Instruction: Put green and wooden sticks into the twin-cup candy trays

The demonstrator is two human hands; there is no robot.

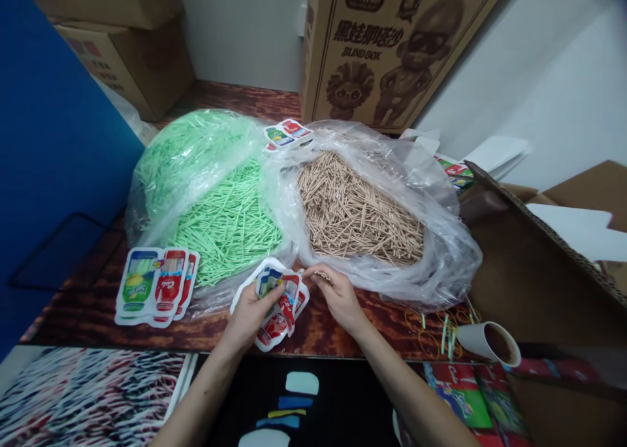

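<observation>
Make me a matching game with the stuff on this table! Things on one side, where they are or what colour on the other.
Things:
1. green sticks
2. tan sticks
3. paper cup
4. packets

Matches:
A. lying on its side at the right
B. in the left plastic bag
C. held in the left hand
D. in the right plastic bag

Pairs: 1-B, 2-D, 3-A, 4-C
</observation>
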